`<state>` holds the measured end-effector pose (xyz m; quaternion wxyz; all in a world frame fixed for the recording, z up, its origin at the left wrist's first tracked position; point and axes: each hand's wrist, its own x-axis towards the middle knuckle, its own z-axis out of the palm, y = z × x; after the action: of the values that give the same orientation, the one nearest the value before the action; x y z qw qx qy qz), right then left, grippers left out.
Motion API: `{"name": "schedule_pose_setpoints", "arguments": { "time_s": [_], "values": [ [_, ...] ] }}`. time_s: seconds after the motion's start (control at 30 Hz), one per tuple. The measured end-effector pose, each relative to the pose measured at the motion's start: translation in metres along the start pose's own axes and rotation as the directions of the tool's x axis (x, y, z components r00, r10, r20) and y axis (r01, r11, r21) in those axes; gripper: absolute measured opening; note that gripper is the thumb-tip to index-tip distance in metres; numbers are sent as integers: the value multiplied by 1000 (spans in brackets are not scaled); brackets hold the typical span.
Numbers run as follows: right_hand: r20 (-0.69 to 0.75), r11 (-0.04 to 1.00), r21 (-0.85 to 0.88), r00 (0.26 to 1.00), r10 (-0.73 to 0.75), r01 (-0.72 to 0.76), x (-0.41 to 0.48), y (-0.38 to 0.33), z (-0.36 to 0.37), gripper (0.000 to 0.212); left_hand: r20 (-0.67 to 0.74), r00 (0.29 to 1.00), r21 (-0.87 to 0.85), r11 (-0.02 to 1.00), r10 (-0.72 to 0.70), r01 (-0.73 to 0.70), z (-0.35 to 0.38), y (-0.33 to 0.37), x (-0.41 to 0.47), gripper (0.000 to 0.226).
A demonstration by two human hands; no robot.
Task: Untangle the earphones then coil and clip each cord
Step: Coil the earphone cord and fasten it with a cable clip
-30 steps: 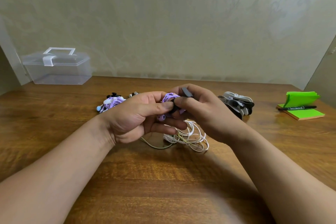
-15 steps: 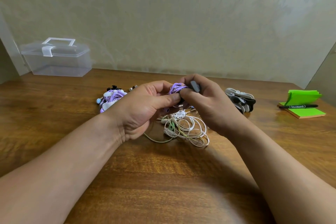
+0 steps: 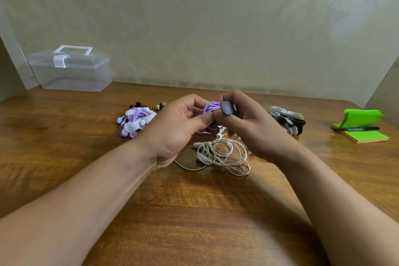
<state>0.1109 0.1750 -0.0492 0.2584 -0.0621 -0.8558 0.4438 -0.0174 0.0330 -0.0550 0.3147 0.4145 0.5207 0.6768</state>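
Note:
A coiled purple earphone cord (image 3: 210,107) is held up above the table between both hands. My left hand (image 3: 179,127) grips the coil from the left, thumb pressed against it. My right hand (image 3: 248,125) pinches a black clip (image 3: 226,108) that sits on the coil's right side. Beneath the hands a loose tangle of white earphones (image 3: 224,154) with a green piece lies on the wooden table (image 3: 194,211). A bundle of purple earphones with white clips (image 3: 137,121) lies to the left.
A heap of grey and black clips (image 3: 287,120) lies right of my hands. Green sticky notes (image 3: 362,134) with a black marker (image 3: 356,129) sit at the far right. A clear plastic box with a handle (image 3: 71,69) stands at the back left by the wall.
Both hands have lifted the purple coil and clip slightly higher off the table, uncovering more of the white tangle below. The grip on coil and clip is the same.

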Motion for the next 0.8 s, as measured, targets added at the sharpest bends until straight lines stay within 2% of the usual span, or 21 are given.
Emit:
{"name": "schedule_pose_setpoints", "arguments": {
  "time_s": [0.13, 0.23, 0.43, 0.6, 0.73, 0.8],
  "values": [
    [57, 999, 10, 997, 48, -49, 0, -3, -2, 25, 34, 995, -29, 995, -95, 96, -8, 3, 1, 10],
    [53, 995, 63, 996, 73, -77, 1, -3, 1, 21, 86, 984, -38, 986, -159, 162, -13, 6, 2, 16],
    [39, 974, 200, 994, 105, -111, 2, -1, 2, 21, 112, 987, -7, 993, -119, 121, -6, 5, -1, 13],
    [125, 799, 587, 990, 73, -133, 1, -8, 10, 16, 152, 986, -155, 983, -72, 96, 1, 7, -6, 23],
    [151, 727, 676, 988, 24, -121, 2, -14, 14, 16, 133, 990, -145, 987, -42, 61, 4, 7, -6, 27],
    [147, 709, 694, 989, 31, -125, 3, -14, 14, 17, 140, 989, -152, 987, -34, 56, 1, 6, -6, 21]
  ]
}}
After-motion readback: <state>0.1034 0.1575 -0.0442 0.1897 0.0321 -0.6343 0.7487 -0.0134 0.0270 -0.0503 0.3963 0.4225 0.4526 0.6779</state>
